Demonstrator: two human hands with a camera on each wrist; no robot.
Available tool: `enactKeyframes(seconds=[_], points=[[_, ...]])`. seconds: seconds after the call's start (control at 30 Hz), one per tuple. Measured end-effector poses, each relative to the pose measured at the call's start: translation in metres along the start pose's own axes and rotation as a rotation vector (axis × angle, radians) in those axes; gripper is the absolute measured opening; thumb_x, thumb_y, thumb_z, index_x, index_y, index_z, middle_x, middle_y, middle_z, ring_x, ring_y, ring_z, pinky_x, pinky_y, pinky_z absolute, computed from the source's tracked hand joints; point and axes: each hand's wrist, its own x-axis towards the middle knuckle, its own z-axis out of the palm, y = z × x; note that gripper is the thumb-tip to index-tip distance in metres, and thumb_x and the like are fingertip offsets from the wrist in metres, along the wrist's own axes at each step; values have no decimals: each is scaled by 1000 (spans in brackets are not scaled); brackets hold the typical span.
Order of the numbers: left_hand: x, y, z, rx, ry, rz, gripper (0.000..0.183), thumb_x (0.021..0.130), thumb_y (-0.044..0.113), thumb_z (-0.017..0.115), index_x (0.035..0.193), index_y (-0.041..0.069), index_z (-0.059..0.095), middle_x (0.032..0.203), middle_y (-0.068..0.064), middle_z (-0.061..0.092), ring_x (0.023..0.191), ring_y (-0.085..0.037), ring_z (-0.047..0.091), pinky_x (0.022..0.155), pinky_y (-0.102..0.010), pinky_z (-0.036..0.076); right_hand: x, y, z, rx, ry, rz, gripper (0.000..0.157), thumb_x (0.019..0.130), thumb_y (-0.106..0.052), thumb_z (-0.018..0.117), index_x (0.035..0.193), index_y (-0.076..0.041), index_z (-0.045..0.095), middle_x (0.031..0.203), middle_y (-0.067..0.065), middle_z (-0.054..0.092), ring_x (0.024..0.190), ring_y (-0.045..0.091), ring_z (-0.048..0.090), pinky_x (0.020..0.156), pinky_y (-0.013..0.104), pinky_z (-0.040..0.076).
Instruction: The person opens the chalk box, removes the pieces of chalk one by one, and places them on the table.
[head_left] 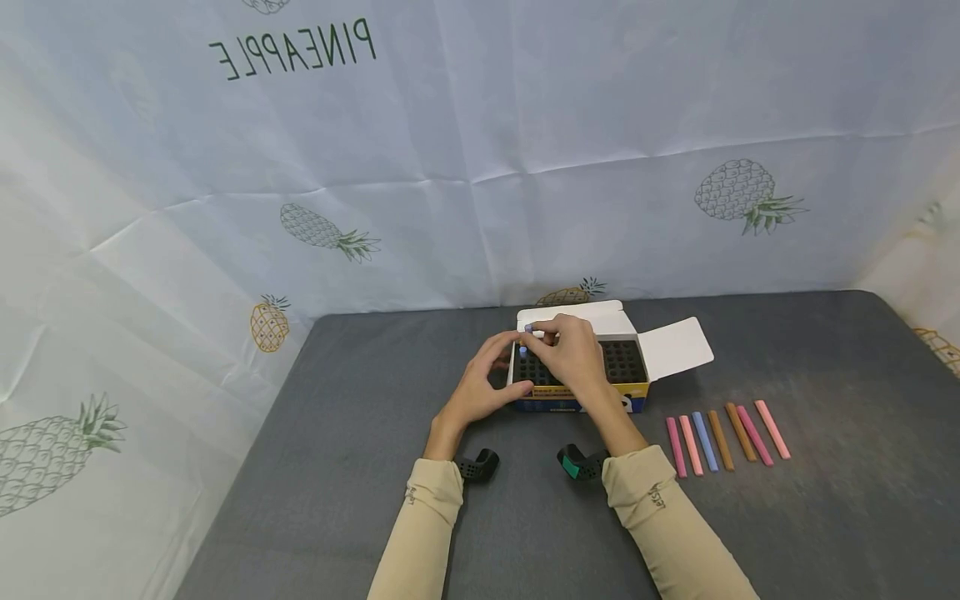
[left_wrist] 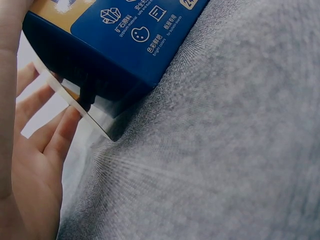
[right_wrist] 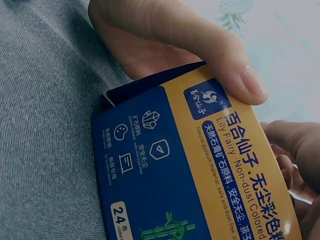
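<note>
Seven chalk sticks (head_left: 720, 440) lie on the counter (head_left: 300, 500), right of the open box (head_left: 547, 405). The left grip (head_left: 478, 385), spread wide, holds its left end; the right grip (head_left: 574, 354) pinches a bluish stick (head_left: 528, 328) there.

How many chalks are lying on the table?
7, in a row right of the box. From the left: dark pink stick, light pink stick, blue stick, brown stick, second brown stick, second dark pink stick, second light pink stick. The right sleeve may hide others.
</note>
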Motion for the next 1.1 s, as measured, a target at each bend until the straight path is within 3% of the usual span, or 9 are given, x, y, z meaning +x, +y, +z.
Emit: enactKeyframes(seconds=[0.4, 1.1], points=[[0, 0, 2, 4, 10, 0, 94, 84, 82, 57, 156, 23, 43, 161, -7, 40, 130, -29, 56, 105, -46, 52, 1, -7, -10, 86, 86, -57, 22, 90, -19, 80, 103, 0, 81, 66, 13, 62, 50, 11, 42, 47, 22, 31], [0, -2, 0, -5, 7, 5, 93, 85, 80, 59, 157, 22, 42, 161, -7, 39, 129, -30, 57, 106, -48, 52, -16, -17, -27, 140, 48, -72, 19, 87, -18, 83, 98, -2, 83, 70, 8, 63, 59, 13, 53, 58, 23, 43]])
